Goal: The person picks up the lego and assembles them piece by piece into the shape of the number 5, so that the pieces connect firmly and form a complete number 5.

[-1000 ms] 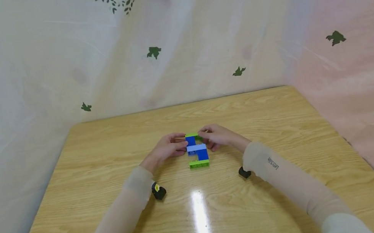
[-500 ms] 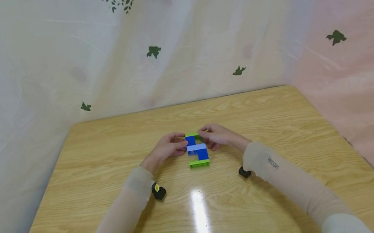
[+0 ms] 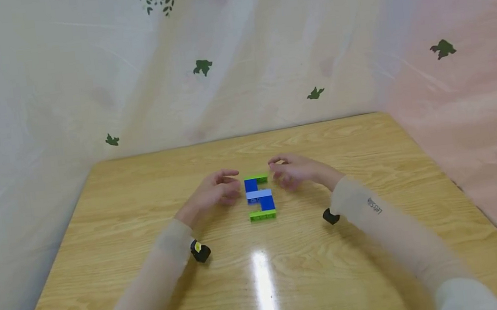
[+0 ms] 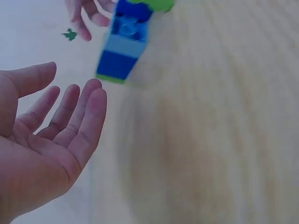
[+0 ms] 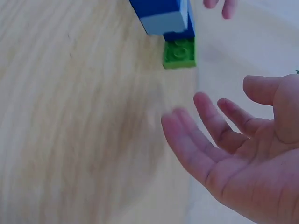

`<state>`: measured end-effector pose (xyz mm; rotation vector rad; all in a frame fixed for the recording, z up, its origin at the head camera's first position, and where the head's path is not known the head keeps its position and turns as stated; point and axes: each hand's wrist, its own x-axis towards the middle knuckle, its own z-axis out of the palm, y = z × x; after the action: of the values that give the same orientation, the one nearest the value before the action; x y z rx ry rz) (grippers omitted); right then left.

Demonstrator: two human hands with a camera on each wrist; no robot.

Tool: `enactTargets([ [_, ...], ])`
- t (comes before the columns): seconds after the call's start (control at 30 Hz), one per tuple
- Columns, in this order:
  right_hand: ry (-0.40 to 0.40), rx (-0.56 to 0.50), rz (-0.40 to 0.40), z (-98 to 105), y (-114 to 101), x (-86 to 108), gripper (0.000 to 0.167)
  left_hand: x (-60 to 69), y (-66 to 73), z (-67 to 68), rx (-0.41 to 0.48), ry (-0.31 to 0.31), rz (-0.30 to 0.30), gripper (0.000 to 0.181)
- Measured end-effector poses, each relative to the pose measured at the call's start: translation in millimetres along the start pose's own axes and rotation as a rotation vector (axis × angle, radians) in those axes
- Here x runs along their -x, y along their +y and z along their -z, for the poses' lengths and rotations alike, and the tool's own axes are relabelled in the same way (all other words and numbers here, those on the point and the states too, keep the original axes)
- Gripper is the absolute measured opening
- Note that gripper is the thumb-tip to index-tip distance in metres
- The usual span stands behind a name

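Note:
On the wooden table lies a joined shape of toy building bricks (image 3: 267, 203), with green bricks at both ends, dark blue ones between and a light blue one across the middle. Its outline looks like an S or a 5. To its left, my left hand (image 3: 212, 192) is held apart from it, fingers loosely spread and holding nothing. My right hand (image 3: 298, 169) hovers at its right side, also free of it, with relaxed fingers. In the right wrist view, the far green brick (image 5: 180, 53) shows its studs or hollows beyond my fingertips.
The wooden table (image 3: 177, 296) reaches back to a pale cloth (image 3: 153, 84) printed with green leaves. A pinkish cloth (image 3: 465, 115) hangs along the right edge. Black wrist cameras sit under both sleeves. A bright light reflection streaks the table's front.
Both hands have let go of the brick shape and drawn apart, the left to the left and the right to the right. The bricks stay in place on the table.

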<state>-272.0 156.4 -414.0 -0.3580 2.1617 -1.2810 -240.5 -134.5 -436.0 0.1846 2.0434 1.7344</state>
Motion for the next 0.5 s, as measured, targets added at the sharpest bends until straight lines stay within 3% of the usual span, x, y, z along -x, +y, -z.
enactTargets([
  [0.07,0.022,0.063,0.017,8.1,-4.5,4.0,0.056,5.2,7.3,11.0,-0.053,-0.011,-0.049,0.05],
  [0.17,0.075,0.238,0.065,20.6,-11.5,10.8,0.058,14.0,22.5,29.6,-0.135,-0.009,-0.122,0.048],
  [0.37,0.226,0.611,0.201,46.1,-25.3,22.4,0.053,31.7,56.7,60.8,-0.418,0.059,-0.233,0.045],
  [0.5,0.33,0.839,0.221,58.3,-28.1,28.3,0.05,40.3,69.6,75.7,-0.602,0.118,-0.306,0.046],
])
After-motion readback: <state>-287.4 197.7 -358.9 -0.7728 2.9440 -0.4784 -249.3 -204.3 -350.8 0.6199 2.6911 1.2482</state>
